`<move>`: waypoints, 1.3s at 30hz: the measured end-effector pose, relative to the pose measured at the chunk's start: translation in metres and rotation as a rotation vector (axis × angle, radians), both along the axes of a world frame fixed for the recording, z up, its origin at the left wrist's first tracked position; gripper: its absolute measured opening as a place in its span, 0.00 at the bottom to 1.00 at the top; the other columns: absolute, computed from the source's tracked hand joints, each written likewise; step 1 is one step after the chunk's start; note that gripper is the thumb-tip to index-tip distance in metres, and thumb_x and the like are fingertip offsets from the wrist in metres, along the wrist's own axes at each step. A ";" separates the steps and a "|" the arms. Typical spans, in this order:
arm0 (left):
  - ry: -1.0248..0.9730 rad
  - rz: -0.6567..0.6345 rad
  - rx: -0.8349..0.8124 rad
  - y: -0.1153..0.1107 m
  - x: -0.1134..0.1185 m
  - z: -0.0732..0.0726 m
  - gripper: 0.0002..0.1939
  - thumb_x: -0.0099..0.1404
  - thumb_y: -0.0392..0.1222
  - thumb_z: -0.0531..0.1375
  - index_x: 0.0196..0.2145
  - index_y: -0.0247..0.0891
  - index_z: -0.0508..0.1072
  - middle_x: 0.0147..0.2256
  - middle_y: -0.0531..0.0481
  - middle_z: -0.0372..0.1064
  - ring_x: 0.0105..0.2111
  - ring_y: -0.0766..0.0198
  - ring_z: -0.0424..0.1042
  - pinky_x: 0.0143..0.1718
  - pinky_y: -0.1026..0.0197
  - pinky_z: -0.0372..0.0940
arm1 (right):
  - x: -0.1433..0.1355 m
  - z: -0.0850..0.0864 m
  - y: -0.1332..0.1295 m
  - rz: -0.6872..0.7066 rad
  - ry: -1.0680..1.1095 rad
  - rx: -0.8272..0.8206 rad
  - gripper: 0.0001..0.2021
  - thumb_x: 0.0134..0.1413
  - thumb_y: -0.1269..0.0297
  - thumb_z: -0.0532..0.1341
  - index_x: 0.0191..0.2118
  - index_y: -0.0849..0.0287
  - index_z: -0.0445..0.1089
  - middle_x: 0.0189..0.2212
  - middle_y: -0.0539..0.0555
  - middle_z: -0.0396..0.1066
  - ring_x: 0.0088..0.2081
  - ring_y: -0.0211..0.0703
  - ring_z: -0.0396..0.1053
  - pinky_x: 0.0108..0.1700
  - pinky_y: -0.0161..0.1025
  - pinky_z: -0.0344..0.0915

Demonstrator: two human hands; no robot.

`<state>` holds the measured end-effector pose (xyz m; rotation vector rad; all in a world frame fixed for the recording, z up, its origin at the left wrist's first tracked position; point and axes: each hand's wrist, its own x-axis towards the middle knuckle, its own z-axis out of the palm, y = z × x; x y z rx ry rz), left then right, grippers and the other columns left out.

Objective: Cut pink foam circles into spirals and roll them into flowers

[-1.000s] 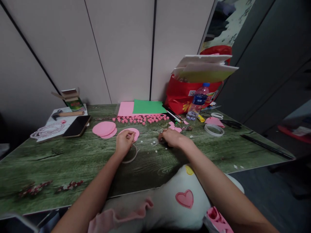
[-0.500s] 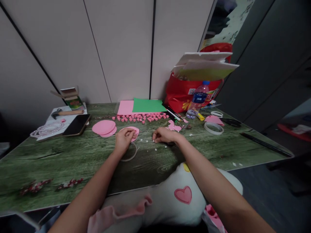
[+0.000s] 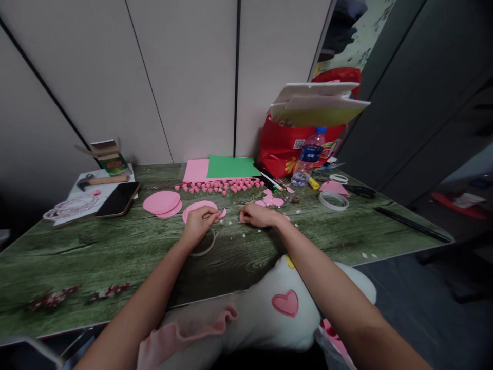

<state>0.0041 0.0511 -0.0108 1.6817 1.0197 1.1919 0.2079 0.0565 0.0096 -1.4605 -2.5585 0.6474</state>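
My left hand point(image 3: 200, 224) is closed, its fingertips pinching a small pink paper piece point(image 3: 222, 213). Just behind it lies a pink paper circle point(image 3: 191, 206), partly covered by the hand, and a curled white strip point(image 3: 204, 252) rests below the wrist. My right hand point(image 3: 257, 215) is closed with its fingertips down at the tabletop; whatever they pinch is too small or hidden to name. Tiny white squares point(image 3: 244, 235) lie scattered between and below the hands. Pink paper cutouts point(image 3: 277, 202) sit behind my right hand.
Several pink heart-shaped pieces point(image 3: 224, 188) line the back, before green paper point(image 3: 233, 167). Stacked pink circles point(image 3: 162, 202), a phone point(image 3: 118, 199) and a hammer point(image 3: 106, 179) lie left. At right are a bottle point(image 3: 308, 159), red bag point(image 3: 279, 146), tape roll point(image 3: 333, 201) and scissors point(image 3: 360, 190).
My left hand has shifted slightly right, and the small pink piece now shows clear of the pink circle. My right hand stays low over the table. The whole view has moved a little.
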 end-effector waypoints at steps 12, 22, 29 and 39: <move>0.119 -0.099 0.115 0.001 -0.002 0.000 0.09 0.51 0.44 0.58 0.26 0.35 0.72 0.30 0.48 0.70 0.27 0.66 0.70 0.33 0.61 0.68 | -0.004 0.002 -0.003 -0.052 0.596 -0.160 0.10 0.43 0.63 0.56 0.26 0.66 0.67 0.23 0.51 0.66 0.25 0.32 0.59 0.29 0.31 0.56; 0.176 -0.232 0.005 -0.004 -0.001 0.006 0.09 0.50 0.45 0.59 0.26 0.35 0.72 0.28 0.48 0.71 0.26 0.64 0.71 0.32 0.60 0.68 | -0.004 0.000 -0.003 -0.015 0.696 -0.323 0.10 0.38 0.62 0.61 0.27 0.65 0.70 0.27 0.53 0.70 0.27 0.33 0.63 0.33 0.34 0.61; 0.140 -0.279 -0.092 -0.007 0.001 0.008 0.08 0.49 0.43 0.60 0.25 0.35 0.72 0.25 0.49 0.71 0.26 0.63 0.71 0.31 0.59 0.69 | -0.004 0.000 -0.002 0.027 0.709 -0.339 0.12 0.39 0.61 0.61 0.29 0.66 0.69 0.26 0.52 0.69 0.27 0.33 0.63 0.34 0.34 0.62; 0.157 -0.293 -0.094 -0.006 0.000 0.009 0.10 0.50 0.44 0.59 0.26 0.35 0.72 0.26 0.48 0.71 0.25 0.63 0.72 0.31 0.59 0.69 | -0.006 0.001 -0.004 0.088 0.631 -0.334 0.09 0.42 0.62 0.59 0.27 0.64 0.67 0.24 0.49 0.66 0.27 0.32 0.63 0.33 0.33 0.62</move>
